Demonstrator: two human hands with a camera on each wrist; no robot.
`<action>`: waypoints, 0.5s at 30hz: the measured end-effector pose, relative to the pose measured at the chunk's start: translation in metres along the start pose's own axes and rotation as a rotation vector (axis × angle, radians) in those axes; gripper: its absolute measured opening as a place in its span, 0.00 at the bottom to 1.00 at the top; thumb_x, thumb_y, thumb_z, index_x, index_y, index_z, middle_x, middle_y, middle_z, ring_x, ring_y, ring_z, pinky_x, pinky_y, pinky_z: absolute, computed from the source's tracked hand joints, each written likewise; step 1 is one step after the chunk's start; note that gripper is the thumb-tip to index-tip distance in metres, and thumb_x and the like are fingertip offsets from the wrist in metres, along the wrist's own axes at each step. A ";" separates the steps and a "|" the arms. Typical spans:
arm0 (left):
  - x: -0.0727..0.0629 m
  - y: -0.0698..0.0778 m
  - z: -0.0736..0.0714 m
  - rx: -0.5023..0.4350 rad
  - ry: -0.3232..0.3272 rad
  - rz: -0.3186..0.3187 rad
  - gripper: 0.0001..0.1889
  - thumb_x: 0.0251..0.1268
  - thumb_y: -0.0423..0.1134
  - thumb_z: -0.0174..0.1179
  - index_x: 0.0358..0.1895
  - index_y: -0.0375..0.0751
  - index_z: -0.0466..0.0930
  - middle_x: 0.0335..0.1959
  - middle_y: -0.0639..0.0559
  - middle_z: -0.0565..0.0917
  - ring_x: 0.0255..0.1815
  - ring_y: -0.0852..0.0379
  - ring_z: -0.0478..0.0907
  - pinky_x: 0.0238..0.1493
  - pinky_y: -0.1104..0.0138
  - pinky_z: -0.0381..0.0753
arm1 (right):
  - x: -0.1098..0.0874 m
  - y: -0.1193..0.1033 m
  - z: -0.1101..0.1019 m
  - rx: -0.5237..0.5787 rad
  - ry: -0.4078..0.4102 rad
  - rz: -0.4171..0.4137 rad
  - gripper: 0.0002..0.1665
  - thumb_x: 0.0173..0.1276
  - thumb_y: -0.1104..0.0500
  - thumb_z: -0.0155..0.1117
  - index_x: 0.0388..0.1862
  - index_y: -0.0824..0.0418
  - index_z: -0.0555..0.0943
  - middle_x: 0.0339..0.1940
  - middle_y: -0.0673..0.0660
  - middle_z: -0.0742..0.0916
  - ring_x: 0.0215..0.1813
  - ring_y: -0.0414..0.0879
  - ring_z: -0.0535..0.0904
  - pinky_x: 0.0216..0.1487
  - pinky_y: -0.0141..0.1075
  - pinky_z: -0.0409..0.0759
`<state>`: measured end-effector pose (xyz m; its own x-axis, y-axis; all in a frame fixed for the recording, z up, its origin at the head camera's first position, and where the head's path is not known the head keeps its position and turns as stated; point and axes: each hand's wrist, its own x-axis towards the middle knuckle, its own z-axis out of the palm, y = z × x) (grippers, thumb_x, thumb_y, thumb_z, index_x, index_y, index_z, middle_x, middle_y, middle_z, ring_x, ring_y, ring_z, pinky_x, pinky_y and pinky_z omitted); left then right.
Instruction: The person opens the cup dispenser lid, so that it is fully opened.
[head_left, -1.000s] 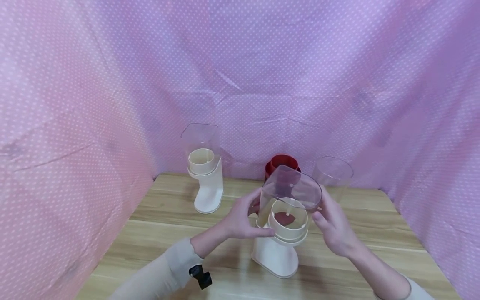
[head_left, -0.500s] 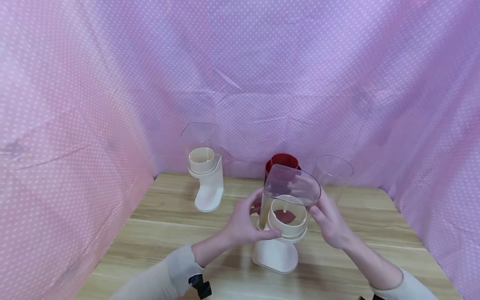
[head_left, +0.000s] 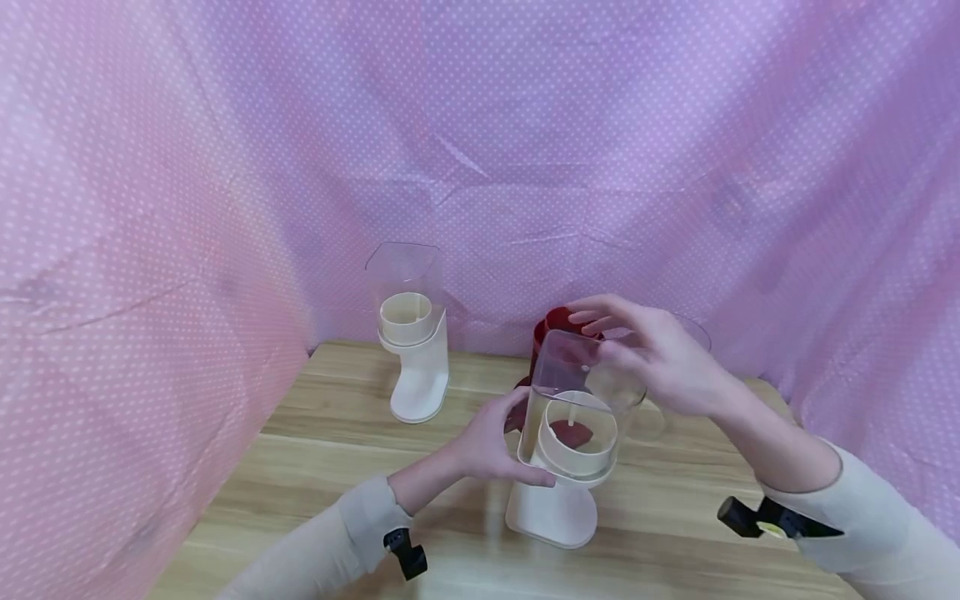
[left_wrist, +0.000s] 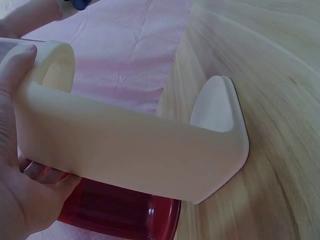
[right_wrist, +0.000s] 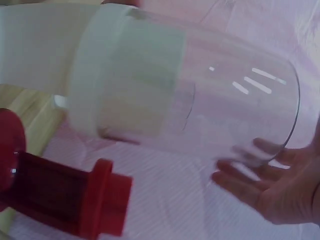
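Note:
A white stand rises from the table in front of me, its ring-shaped top carrying a cream collar inside a clear plastic container. My left hand grips the stand's upper part from the left, thumb along the ring and fingers behind. In the left wrist view, the stand's base is close over the wood. My right hand is at the container's upper rim, fingers loosely bent and apart; in the right wrist view its fingers overlap the rim.
Behind the work stands a red stand, partly hidden in the head view. A second white stand with a clear container is at the back left. Another clear cylinder shows behind my right hand. A dotted pink curtain encloses the table.
My right hand has risen from the container's right side to its upper rim. The left hand keeps its grip, and the stand has barely moved.

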<state>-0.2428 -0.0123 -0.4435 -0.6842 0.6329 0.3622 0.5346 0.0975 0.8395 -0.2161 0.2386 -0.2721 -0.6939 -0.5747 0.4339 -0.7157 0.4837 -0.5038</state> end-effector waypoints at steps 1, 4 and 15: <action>-0.001 -0.001 0.000 0.004 -0.005 -0.009 0.52 0.42 0.39 0.87 0.75 0.51 0.68 0.65 0.52 0.83 0.65 0.56 0.83 0.69 0.64 0.83 | 0.004 -0.006 0.001 -0.029 -0.049 0.036 0.24 0.81 0.56 0.60 0.73 0.55 0.77 0.62 0.55 0.89 0.61 0.51 0.87 0.62 0.44 0.87; -0.002 -0.002 0.000 0.010 0.000 -0.022 0.51 0.42 0.41 0.87 0.74 0.55 0.68 0.65 0.56 0.82 0.65 0.57 0.82 0.69 0.64 0.82 | 0.013 -0.019 0.007 -0.134 -0.148 0.091 0.30 0.74 0.46 0.71 0.72 0.51 0.77 0.56 0.47 0.89 0.56 0.42 0.87 0.59 0.48 0.87; -0.001 -0.005 0.002 0.065 0.076 -0.050 0.49 0.37 0.46 0.90 0.68 0.57 0.72 0.59 0.62 0.83 0.61 0.61 0.81 0.65 0.64 0.83 | 0.016 -0.033 0.018 -0.270 -0.129 0.091 0.46 0.53 0.42 0.85 0.70 0.50 0.78 0.51 0.41 0.87 0.51 0.36 0.84 0.57 0.40 0.85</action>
<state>-0.2439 -0.0118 -0.4489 -0.7452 0.5662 0.3523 0.5280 0.1783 0.8303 -0.2023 0.2011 -0.2621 -0.7526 -0.5918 0.2887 -0.6583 0.6848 -0.3124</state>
